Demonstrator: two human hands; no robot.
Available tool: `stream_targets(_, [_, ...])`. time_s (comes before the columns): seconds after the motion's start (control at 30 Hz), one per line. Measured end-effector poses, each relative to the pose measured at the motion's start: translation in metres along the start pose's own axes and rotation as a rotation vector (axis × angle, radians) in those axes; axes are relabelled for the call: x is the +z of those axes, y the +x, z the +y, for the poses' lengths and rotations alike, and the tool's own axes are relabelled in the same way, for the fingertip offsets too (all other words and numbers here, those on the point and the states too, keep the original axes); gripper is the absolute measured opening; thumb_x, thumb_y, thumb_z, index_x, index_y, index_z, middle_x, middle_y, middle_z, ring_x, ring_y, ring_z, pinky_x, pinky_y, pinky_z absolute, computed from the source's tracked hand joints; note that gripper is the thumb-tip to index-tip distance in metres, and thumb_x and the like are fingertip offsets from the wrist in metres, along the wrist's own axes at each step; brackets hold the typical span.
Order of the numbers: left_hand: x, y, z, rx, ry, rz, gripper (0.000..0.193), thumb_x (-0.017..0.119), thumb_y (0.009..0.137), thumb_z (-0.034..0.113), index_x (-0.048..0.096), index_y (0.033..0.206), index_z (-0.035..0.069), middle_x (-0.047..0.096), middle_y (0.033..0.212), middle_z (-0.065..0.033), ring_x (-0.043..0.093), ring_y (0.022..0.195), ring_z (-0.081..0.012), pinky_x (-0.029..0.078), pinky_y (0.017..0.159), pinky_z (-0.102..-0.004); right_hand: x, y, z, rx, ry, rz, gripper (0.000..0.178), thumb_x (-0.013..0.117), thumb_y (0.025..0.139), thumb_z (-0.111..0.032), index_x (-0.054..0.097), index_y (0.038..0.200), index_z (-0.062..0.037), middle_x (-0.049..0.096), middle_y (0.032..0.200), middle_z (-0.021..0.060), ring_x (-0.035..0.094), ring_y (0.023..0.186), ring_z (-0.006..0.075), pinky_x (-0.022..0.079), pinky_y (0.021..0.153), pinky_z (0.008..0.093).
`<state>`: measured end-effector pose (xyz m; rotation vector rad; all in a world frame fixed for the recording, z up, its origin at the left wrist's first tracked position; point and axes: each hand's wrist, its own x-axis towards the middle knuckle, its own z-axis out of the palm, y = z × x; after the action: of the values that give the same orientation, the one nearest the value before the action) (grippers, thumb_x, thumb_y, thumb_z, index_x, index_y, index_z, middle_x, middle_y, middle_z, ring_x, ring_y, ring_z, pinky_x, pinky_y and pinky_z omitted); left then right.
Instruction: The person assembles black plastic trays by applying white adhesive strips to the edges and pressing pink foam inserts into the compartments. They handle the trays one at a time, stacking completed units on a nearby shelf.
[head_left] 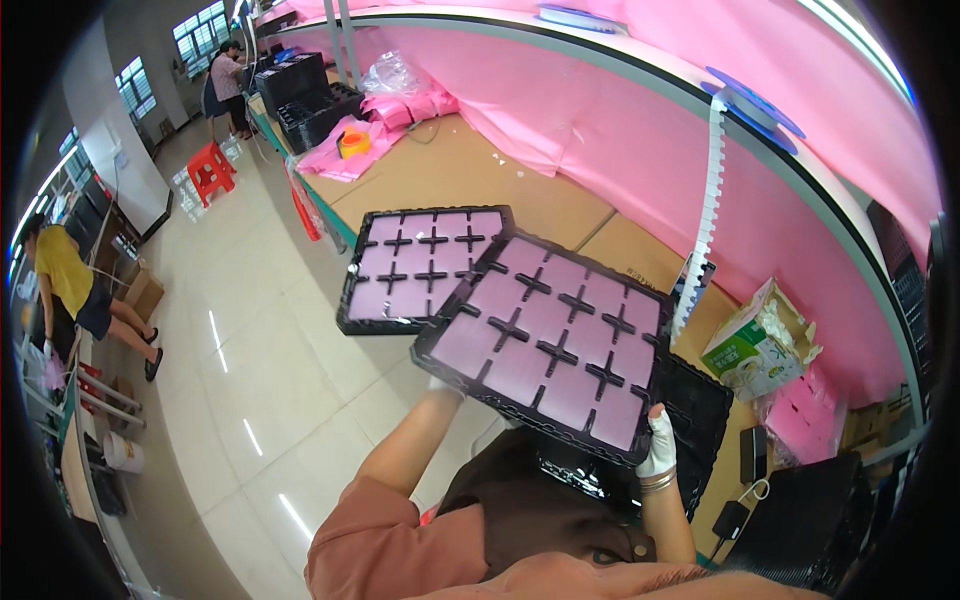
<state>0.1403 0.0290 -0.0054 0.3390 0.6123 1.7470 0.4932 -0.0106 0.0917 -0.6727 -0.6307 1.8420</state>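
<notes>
I hold up a black plastic tray [557, 353], tilted, with flat pink pieces [490, 345] between its cross-shaped dividers. My left hand [448, 387] supports the near left edge; its fingers are hidden beneath the tray. At the near right corner, my right hand [658, 446], in a white glove with bare fingertips, grips the rim. Behind the held tray is a second black tray [392, 283] of the same kind, also with pink pieces, partly covered by the first and jutting past the table's left edge. Another black tray [697, 400] lies beside my right hand.
The brown-topped table [450, 165] holds yellow tape [353, 143] on pink sheeting and an open green-and-white carton [755, 345]. A white strip [708, 200] hangs from a blue reel [755, 108] on the shelf. Left are a red stool [210, 172] and a person in yellow [65, 268].
</notes>
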Motion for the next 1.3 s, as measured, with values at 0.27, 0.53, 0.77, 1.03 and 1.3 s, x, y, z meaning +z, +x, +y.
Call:
stream_targets(0.27, [-0.008,0.030,0.057,0.269,1.247,0.037,0.026,0.050,0.095,0.020,0.065,0.114,0.009,0.065,0.115,-0.0122,0.064,0.102,-0.0243,0.050,0.087,-0.0365,-0.032,-0.014,-0.012,-0.075,0.100,0.096,0.056,0.067,0.091,-0.031,0.048,0.135,-0.0025,0.059,0.129,0.0116,0.060,0.114,0.0255,0.051,0.098,0.0419])
stream_targets(0.53, [-0.021,0.192,0.144,0.515,2.120,-0.026,0.022,0.056,0.090,0.014,0.067,0.109,0.018,0.063,0.101,-0.0139,0.063,0.092,-0.0345,0.052,0.081,-0.0424,-0.033,-0.020,-0.006,-0.082,0.038,0.139,0.056,0.069,0.089,-0.031,0.050,0.132,-0.0017,0.062,0.124,0.0103,0.063,0.108,0.0235,0.054,0.091,0.0380])
stream_targets(0.77, [-0.027,0.221,0.158,0.283,2.324,-0.198,0.019,0.056,0.085,0.009,0.069,0.098,0.010,0.063,0.101,-0.0176,0.063,0.098,-0.0359,0.052,0.086,-0.0437,-0.033,-0.023,-0.006,-0.050,0.023,0.151,0.062,0.073,0.085,-0.031,0.048,0.133,-0.0014,0.062,0.124,0.0100,0.063,0.107,0.0226,0.055,0.090,0.0359])
stream_targets(1.03, [-0.080,0.084,0.247,0.529,1.751,0.714,0.027,0.060,0.088,0.016,0.060,0.113,0.004,0.068,0.099,-0.0159,0.064,0.095,-0.0355,0.050,0.085,-0.0392,0.003,0.018,-0.020,-0.035,-0.179,0.040,0.068,0.076,0.082,-0.034,0.047,0.134,-0.0015,0.061,0.122,0.0086,0.063,0.107,0.0199,0.054,0.090,0.0344])
stream_targets(1.3, [-0.066,-0.021,0.205,0.059,1.050,0.394,0.070,0.051,0.095,0.054,0.048,0.136,-0.003,0.053,0.134,-0.0195,0.048,0.127,-0.0275,0.037,0.105,-0.0351,0.073,0.159,0.000,0.184,-0.276,-0.281,0.072,0.077,0.081,-0.038,0.046,0.132,0.0006,0.059,0.121,0.0073,0.061,0.107,0.0169,0.051,0.093,0.0335])
